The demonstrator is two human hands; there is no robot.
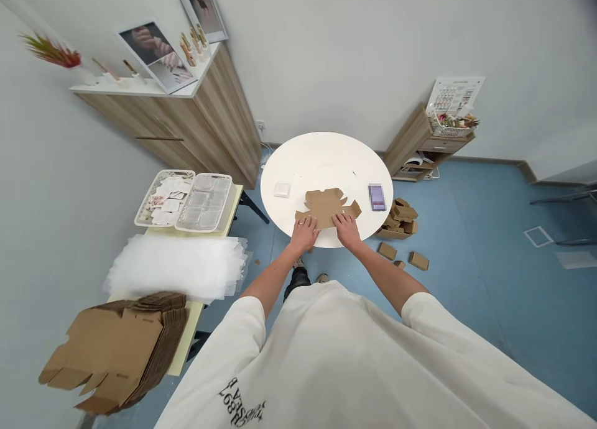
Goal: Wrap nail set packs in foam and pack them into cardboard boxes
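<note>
While both hands press down, the flat kraft-cardboard box blank (326, 208) lies at the near rim of the round white table (321, 158). Left hand (304, 235) and right hand (346, 229) rest on its near edge, fingers (342, 219) spread apart, not clamped. Blurred purple object (377, 197) sits on the table, just beside the blank. Shirt lettering (242, 403) unreadable. Tabletop extends well past the blank's far edge.

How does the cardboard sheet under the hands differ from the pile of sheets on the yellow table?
The cardboard sheet is a single layer on the round white table, while the pile of sheets is many layers deep on the yellow table. The left hand and right hand rest on the sheet, but no hand touches the pile. Both are flat brown cardboard cut with tabs.
</note>
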